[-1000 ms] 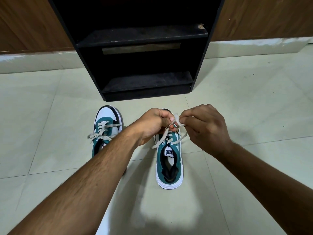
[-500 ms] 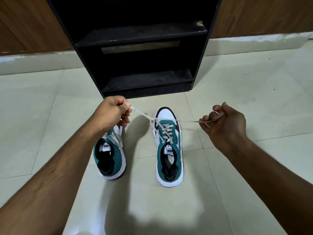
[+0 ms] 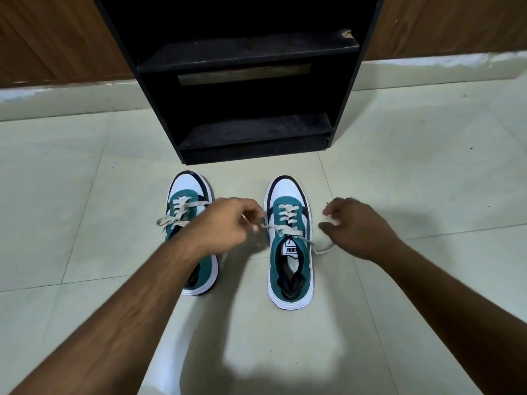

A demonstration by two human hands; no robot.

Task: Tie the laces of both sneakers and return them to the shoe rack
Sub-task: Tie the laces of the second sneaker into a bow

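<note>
1. 2 teal-and-white sneakers stand side by side on the tiled floor (image 3: 399, 172), toes pointing at the black shoe rack (image 3: 245, 89), heels toward you. Both sit just in front of the rack's base, not touching it.
2. Left sneaker (image 3: 188, 192): your left forearm crosses over its rear half and hides most of the collar. Its beige laces (image 3: 174, 218) lie loose across the tongue, with ends trailing off the left side.
3. Right sneaker (image 3: 289, 252): fully visible and upright, with a white label on the tongue. It lies between your 2 hands.
4. Your left hand (image 3: 225, 223) sits in the gap between the 2 sneakers, just left of the right sneaker. Its fingers are curled and pinch the left end of the right sneaker's lace (image 3: 288, 230), which runs nearly taut from the fingertips to the eyelets.
5. Your right hand (image 3: 356, 226) is just right of the right sneaker, fingers curled inward. The hand is motion-blurred. A slack loop of the same lace lies on the floor under it. You cannot tell whether the fingers actually grip the lace.
6. Your hands are held apart, 1 on each side of the right sneaker. No bow shows on either sneaker.
7. The rack's 2 visible shelves hold nothing visible. Brown wood panelling (image 3: 51, 38) flanks it on both sides.
</note>
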